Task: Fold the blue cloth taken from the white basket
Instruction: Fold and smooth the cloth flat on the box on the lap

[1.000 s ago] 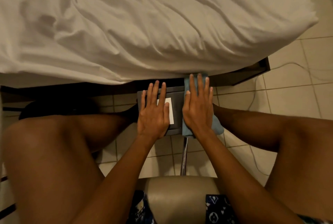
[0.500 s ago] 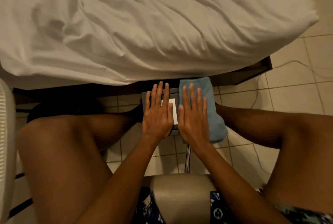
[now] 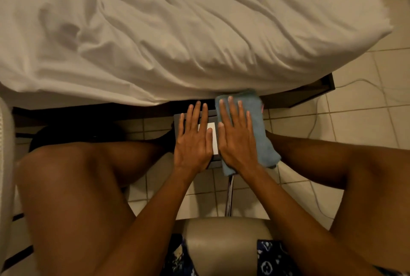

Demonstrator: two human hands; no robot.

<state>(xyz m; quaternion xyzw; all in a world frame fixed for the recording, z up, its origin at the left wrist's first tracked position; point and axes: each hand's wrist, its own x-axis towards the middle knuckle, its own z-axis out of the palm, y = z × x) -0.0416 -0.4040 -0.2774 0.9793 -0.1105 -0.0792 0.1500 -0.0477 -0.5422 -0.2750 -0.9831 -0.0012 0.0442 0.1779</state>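
The blue cloth (image 3: pixel 259 129) lies folded into a narrow strip on the right part of a small dark stand (image 3: pixel 177 124) between my knees. My right hand (image 3: pixel 237 138) rests flat on the cloth's left half, fingers spread and pointing toward the bed. My left hand (image 3: pixel 195 140) lies flat beside it on the dark stand, partly over a white label (image 3: pixel 213 140), and does not touch the cloth. Neither hand grips anything. A white ribbed edge, perhaps the white basket (image 3: pixel 4 164), shows at the far left.
A bed with a rumpled white sheet (image 3: pixel 177 31) fills the top of the view, its dark frame (image 3: pixel 310 93) just past the stand. My bare legs flank the stand. A beige chair seat (image 3: pixel 226 242) is below, and a thin cable (image 3: pixel 319 107) runs over the tiled floor at right.
My right hand has slid left along the cloth, uncovering more of its right side. The view has shifted a little right. The left hand has stayed flat on the stand.
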